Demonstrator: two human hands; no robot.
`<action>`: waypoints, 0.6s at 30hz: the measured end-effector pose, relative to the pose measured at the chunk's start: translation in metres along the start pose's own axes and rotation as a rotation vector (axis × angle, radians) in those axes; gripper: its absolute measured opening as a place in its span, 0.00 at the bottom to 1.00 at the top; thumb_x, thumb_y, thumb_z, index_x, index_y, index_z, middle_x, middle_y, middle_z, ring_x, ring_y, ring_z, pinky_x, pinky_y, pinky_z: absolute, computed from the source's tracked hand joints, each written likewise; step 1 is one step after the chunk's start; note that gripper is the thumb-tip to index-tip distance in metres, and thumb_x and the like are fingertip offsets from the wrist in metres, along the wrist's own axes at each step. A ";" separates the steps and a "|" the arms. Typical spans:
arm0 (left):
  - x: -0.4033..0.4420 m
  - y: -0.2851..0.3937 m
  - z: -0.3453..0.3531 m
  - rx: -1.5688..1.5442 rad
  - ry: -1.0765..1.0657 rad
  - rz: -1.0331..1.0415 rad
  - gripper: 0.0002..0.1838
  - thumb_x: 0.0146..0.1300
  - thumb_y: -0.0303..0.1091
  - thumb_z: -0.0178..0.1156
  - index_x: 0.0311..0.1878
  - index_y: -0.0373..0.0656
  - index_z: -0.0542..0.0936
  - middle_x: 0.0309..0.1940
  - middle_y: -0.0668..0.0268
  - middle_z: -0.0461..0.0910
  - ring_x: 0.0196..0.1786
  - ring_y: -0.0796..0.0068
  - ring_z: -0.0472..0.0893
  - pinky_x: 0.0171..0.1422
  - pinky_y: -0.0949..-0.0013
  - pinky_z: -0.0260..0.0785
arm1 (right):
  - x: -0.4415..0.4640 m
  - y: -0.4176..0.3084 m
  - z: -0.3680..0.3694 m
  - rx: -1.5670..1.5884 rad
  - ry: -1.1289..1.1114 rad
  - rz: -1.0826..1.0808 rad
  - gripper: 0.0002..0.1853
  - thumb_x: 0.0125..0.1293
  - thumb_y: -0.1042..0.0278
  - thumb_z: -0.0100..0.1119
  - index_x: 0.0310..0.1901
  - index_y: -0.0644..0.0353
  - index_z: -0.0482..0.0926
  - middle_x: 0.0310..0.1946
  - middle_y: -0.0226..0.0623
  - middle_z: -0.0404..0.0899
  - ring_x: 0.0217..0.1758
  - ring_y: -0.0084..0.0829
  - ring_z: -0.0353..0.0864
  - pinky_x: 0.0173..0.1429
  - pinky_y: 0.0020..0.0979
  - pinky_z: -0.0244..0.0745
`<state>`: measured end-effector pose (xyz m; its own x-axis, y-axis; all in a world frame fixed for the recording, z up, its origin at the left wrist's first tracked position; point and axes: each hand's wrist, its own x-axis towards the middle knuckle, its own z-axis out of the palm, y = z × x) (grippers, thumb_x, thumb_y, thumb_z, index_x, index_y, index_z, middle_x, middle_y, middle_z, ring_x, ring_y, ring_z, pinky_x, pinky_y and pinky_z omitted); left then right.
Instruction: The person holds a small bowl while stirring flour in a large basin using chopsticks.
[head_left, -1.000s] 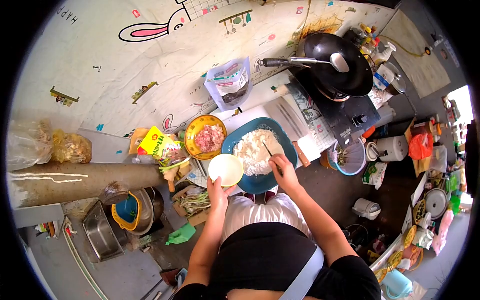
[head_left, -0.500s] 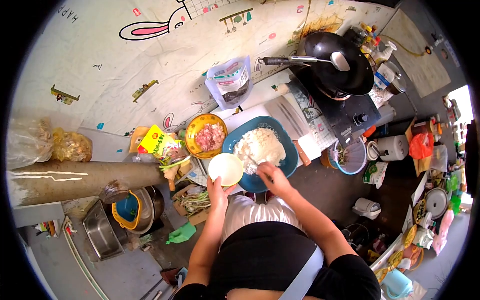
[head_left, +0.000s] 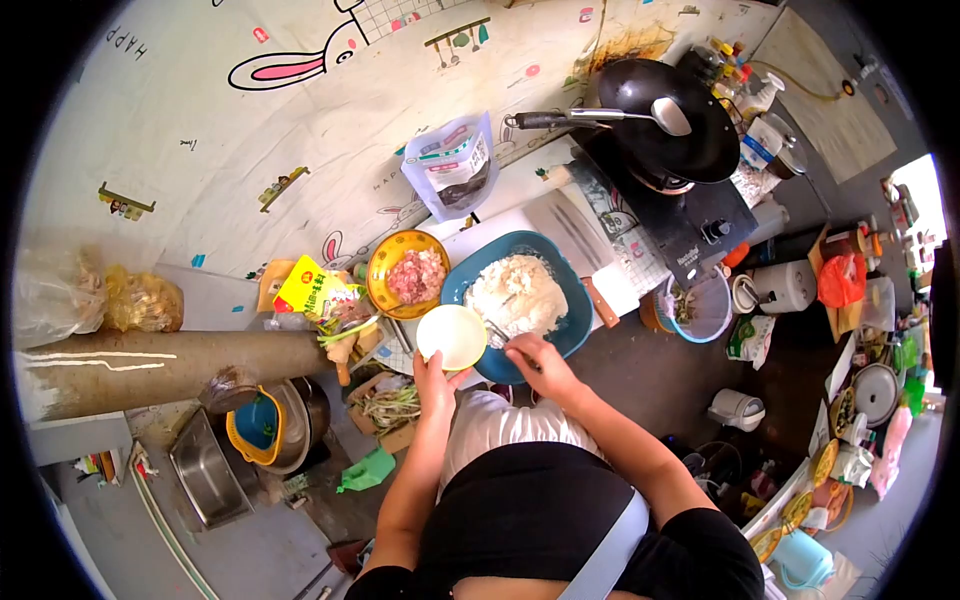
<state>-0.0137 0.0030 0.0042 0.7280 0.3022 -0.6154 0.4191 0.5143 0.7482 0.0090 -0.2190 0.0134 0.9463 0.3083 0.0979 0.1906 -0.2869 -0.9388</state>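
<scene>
My left hand (head_left: 437, 388) is closed on the near side of a small pale bowl (head_left: 452, 338) with a yellow-green rim, tilted at the left edge of a blue basin (head_left: 573, 290). White flour (head_left: 518, 292) is heaped in the basin. Fingers of my right hand (head_left: 540, 362) are wrapped round a slim metal utensil (head_left: 497, 334) over the basin's near side; its tip reaches toward the flour, and whether it is a fork or a spoon is unclear. Minced meat (head_left: 417, 276) fills part of a yellow bowl (head_left: 380, 262) just behind the pale bowl.
A knife with a wooden handle (head_left: 601, 302) lies right of the basin. Behind stands a food pouch (head_left: 452, 170). A wok (head_left: 640, 85) with a ladle across it sits on the stove (head_left: 715, 215). A yellow seasoning packet (head_left: 305, 287) lies at left.
My right hand and its utensil have shifted slightly left, toward the pale bowl. My left hand still holds that bowl in nearly the same spot. The whole view has shifted slightly.
</scene>
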 end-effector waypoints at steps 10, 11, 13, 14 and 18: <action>-0.006 0.003 0.011 -0.006 0.006 -0.022 0.26 0.73 0.34 0.51 0.72 0.46 0.61 0.64 0.56 0.71 0.59 0.53 0.81 0.50 0.44 0.84 | -0.002 0.005 -0.028 -0.214 0.146 -0.051 0.07 0.70 0.71 0.61 0.42 0.67 0.80 0.41 0.49 0.80 0.45 0.53 0.82 0.50 0.42 0.78; -0.006 0.004 0.010 -0.006 0.003 -0.025 0.26 0.73 0.34 0.51 0.72 0.46 0.61 0.64 0.56 0.71 0.59 0.53 0.81 0.50 0.44 0.84 | -0.006 0.005 -0.018 -0.209 0.107 -0.032 0.07 0.71 0.69 0.60 0.43 0.65 0.80 0.41 0.48 0.80 0.45 0.52 0.82 0.51 0.42 0.78; -0.004 0.004 0.009 -0.005 -0.005 -0.030 0.26 0.73 0.34 0.51 0.72 0.46 0.61 0.64 0.56 0.71 0.59 0.53 0.81 0.50 0.44 0.84 | -0.007 0.003 -0.009 -0.157 0.061 -0.014 0.09 0.72 0.67 0.60 0.44 0.64 0.81 0.41 0.49 0.80 0.45 0.52 0.81 0.51 0.42 0.77; -0.004 0.004 0.009 -0.006 -0.002 -0.026 0.26 0.73 0.34 0.51 0.72 0.46 0.61 0.64 0.56 0.71 0.59 0.53 0.81 0.50 0.44 0.84 | -0.006 0.004 -0.011 -0.132 0.078 0.026 0.09 0.72 0.66 0.59 0.44 0.64 0.81 0.41 0.50 0.80 0.45 0.53 0.81 0.51 0.42 0.77; -0.004 0.004 0.007 -0.009 0.001 -0.011 0.27 0.73 0.34 0.51 0.72 0.45 0.60 0.64 0.56 0.71 0.60 0.53 0.80 0.51 0.43 0.84 | 0.004 -0.012 -0.037 -0.146 0.209 0.207 0.11 0.74 0.66 0.56 0.43 0.67 0.81 0.40 0.54 0.80 0.45 0.56 0.80 0.50 0.44 0.75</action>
<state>-0.0112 -0.0016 0.0108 0.7230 0.2971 -0.6237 0.4221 0.5247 0.7392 0.0205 -0.2475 0.0367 0.9991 0.0416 -0.0104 0.0098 -0.4562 -0.8898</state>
